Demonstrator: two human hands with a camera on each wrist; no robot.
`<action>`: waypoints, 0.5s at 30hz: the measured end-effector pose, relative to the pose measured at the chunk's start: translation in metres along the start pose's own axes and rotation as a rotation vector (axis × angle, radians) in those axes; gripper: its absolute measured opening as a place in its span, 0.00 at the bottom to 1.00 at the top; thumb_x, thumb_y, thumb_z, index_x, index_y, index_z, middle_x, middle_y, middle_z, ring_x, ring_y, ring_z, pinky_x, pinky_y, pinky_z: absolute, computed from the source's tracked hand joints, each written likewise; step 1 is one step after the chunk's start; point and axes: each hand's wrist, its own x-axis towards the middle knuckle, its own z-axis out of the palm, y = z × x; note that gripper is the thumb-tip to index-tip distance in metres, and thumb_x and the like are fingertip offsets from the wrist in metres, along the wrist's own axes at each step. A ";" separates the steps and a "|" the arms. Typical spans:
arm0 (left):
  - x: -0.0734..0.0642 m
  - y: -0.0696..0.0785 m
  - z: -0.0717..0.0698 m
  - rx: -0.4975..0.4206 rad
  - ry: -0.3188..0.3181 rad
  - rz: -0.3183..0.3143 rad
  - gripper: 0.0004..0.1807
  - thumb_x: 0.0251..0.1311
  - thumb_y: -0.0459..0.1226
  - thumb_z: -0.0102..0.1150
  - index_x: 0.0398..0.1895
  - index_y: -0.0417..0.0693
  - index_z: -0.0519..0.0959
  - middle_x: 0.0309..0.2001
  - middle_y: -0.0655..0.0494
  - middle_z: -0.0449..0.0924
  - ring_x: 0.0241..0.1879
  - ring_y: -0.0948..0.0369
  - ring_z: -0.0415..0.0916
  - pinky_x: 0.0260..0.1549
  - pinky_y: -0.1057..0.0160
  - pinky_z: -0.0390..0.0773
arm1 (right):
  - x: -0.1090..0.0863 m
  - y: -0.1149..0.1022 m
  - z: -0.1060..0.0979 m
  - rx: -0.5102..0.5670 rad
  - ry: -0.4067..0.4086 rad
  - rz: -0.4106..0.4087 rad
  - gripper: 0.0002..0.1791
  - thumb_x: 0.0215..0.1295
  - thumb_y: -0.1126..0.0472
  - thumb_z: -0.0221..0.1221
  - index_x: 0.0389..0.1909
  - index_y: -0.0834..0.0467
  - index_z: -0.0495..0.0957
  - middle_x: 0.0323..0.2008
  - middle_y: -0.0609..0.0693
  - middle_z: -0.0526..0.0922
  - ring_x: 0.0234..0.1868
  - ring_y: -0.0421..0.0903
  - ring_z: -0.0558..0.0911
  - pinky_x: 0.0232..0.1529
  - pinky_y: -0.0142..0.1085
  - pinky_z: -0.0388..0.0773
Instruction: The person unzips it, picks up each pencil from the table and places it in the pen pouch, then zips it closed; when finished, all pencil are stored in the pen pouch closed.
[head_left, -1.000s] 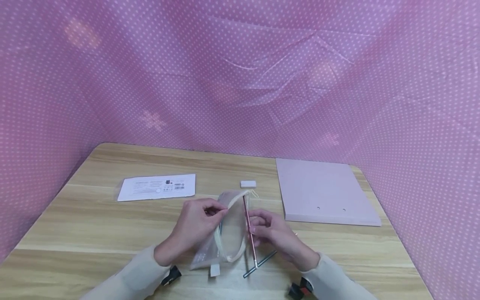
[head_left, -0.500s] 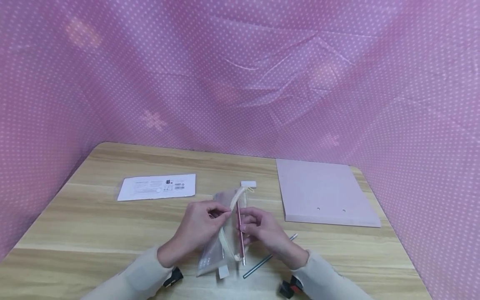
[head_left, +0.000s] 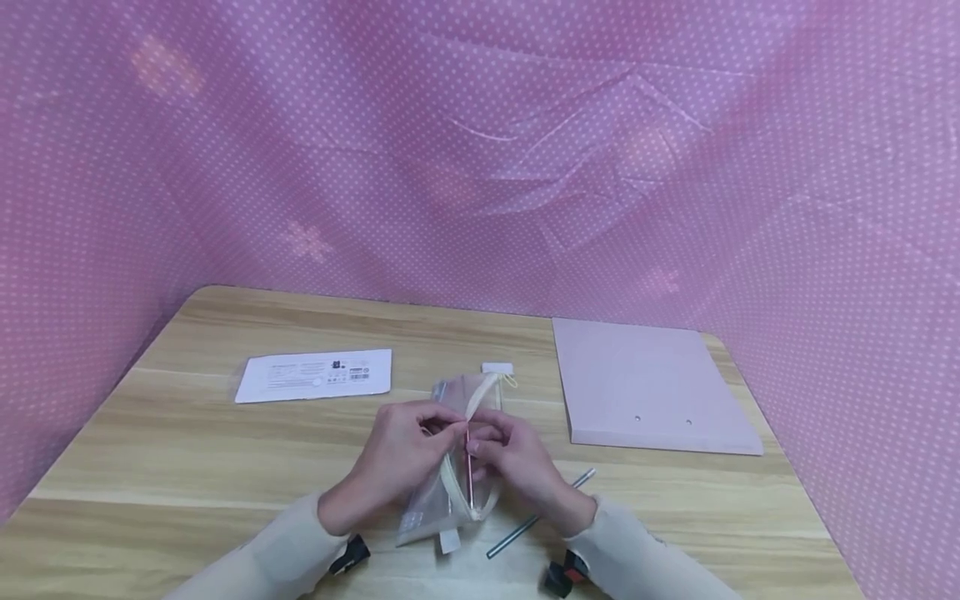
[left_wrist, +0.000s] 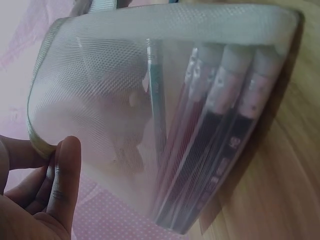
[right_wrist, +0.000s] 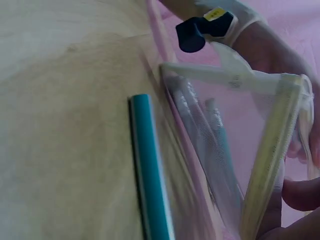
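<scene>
A see-through mesh pouch (head_left: 423, 510) with a pale zip edge stands on its side in the head view, its mouth gaping to the right. Thumb and forefinger of my left hand (head_left: 405, 446) pinch the rim of that mouth. My right hand (head_left: 522, 461) holds a red pencil (head_left: 470, 479) at the opening, fingers partly inside the mouth. Through the mesh in the left wrist view, several pencils (left_wrist: 227, 92) with erasers show, plus a teal one (left_wrist: 156, 95). Another teal pencil (head_left: 510, 538) lies on the table under my right wrist.
A white printed card pack (head_left: 315, 376) lies at the left of the wooden table (head_left: 187, 467). Just beyond the pouch sits a small white block (head_left: 497, 367). A pink folder (head_left: 652, 383) lies at the right. Pink dotted cloth (head_left: 480, 167) hangs behind.
My right hand has moved left with the red pencil, from beside the pouch into its mouth. The left hand keeps its pinch, having shifted slightly right.
</scene>
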 end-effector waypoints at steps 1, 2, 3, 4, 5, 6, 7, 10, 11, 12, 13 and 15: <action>0.000 0.000 0.000 0.001 -0.001 0.003 0.03 0.58 0.37 0.71 0.34 0.52 0.89 0.31 0.61 0.90 0.24 0.68 0.80 0.22 0.70 0.78 | 0.000 0.001 0.001 -0.004 0.001 -0.001 0.27 0.67 0.74 0.56 0.68 0.70 0.67 0.52 0.70 0.82 0.37 0.40 0.85 0.36 0.33 0.87; 0.000 -0.001 -0.001 -0.001 -0.002 0.002 0.03 0.58 0.37 0.71 0.35 0.51 0.89 0.31 0.61 0.90 0.24 0.68 0.80 0.22 0.70 0.78 | 0.000 0.001 0.002 -0.005 0.002 0.001 0.28 0.67 0.74 0.56 0.69 0.70 0.66 0.54 0.70 0.82 0.39 0.41 0.86 0.38 0.34 0.87; 0.001 -0.001 -0.001 -0.005 -0.001 0.006 0.03 0.58 0.36 0.71 0.35 0.51 0.89 0.31 0.60 0.90 0.24 0.68 0.80 0.23 0.70 0.79 | -0.001 0.001 0.003 0.003 0.002 0.003 0.29 0.67 0.74 0.56 0.69 0.70 0.66 0.55 0.70 0.81 0.42 0.44 0.87 0.41 0.36 0.88; 0.001 -0.002 -0.002 -0.003 0.003 0.011 0.03 0.58 0.35 0.71 0.35 0.51 0.89 0.32 0.60 0.90 0.24 0.68 0.81 0.24 0.70 0.79 | -0.001 0.002 0.003 0.010 0.000 0.004 0.30 0.68 0.74 0.56 0.70 0.70 0.65 0.57 0.70 0.80 0.45 0.47 0.87 0.44 0.37 0.88; 0.001 -0.003 -0.002 -0.001 0.006 0.012 0.03 0.58 0.36 0.71 0.35 0.51 0.89 0.32 0.60 0.90 0.25 0.68 0.80 0.24 0.71 0.80 | -0.002 0.002 0.003 0.019 -0.005 0.006 0.31 0.68 0.74 0.57 0.71 0.70 0.64 0.59 0.70 0.79 0.49 0.50 0.87 0.47 0.38 0.87; 0.002 -0.004 -0.003 0.004 0.008 0.014 0.03 0.58 0.36 0.71 0.35 0.51 0.89 0.32 0.59 0.90 0.24 0.68 0.80 0.24 0.70 0.80 | -0.003 0.001 0.003 0.030 -0.011 0.007 0.31 0.68 0.73 0.57 0.72 0.70 0.63 0.61 0.70 0.78 0.53 0.53 0.86 0.50 0.38 0.86; 0.003 -0.005 -0.003 0.010 0.014 0.017 0.03 0.58 0.36 0.71 0.35 0.51 0.89 0.32 0.59 0.90 0.23 0.68 0.80 0.23 0.70 0.79 | -0.004 0.001 0.003 0.037 -0.017 0.008 0.31 0.69 0.72 0.57 0.72 0.70 0.62 0.63 0.70 0.77 0.58 0.56 0.85 0.53 0.39 0.85; 0.004 -0.008 -0.005 0.026 0.031 0.042 0.03 0.57 0.36 0.71 0.35 0.51 0.89 0.32 0.58 0.90 0.23 0.69 0.79 0.24 0.71 0.79 | -0.007 0.000 0.000 0.066 -0.055 -0.003 0.32 0.71 0.70 0.56 0.73 0.70 0.60 0.68 0.70 0.72 0.68 0.61 0.76 0.62 0.39 0.80; 0.005 -0.009 -0.006 0.032 0.036 0.050 0.03 0.57 0.36 0.72 0.35 0.51 0.89 0.32 0.58 0.90 0.23 0.69 0.79 0.24 0.71 0.79 | -0.008 0.000 -0.002 0.063 -0.064 -0.006 0.32 0.71 0.69 0.56 0.73 0.70 0.59 0.69 0.70 0.71 0.70 0.61 0.74 0.63 0.39 0.78; 0.006 -0.010 -0.007 0.033 0.040 0.056 0.03 0.57 0.36 0.72 0.35 0.52 0.89 0.32 0.58 0.90 0.23 0.68 0.78 0.24 0.71 0.79 | -0.009 -0.001 -0.003 0.059 -0.075 -0.014 0.32 0.72 0.68 0.56 0.73 0.71 0.59 0.70 0.70 0.69 0.72 0.61 0.72 0.65 0.39 0.76; 0.006 -0.010 -0.008 0.035 0.042 0.061 0.03 0.58 0.36 0.72 0.35 0.52 0.89 0.32 0.58 0.90 0.23 0.68 0.78 0.24 0.71 0.79 | -0.010 -0.001 -0.005 0.056 -0.084 -0.020 0.32 0.72 0.67 0.55 0.74 0.71 0.58 0.71 0.69 0.68 0.73 0.61 0.70 0.67 0.39 0.74; 0.007 -0.011 -0.009 0.035 0.044 0.068 0.03 0.58 0.36 0.72 0.35 0.52 0.89 0.32 0.58 0.90 0.23 0.68 0.78 0.24 0.70 0.79 | -0.011 -0.002 -0.008 0.061 -0.099 -0.025 0.33 0.73 0.65 0.55 0.74 0.71 0.57 0.72 0.69 0.66 0.75 0.61 0.67 0.71 0.40 0.70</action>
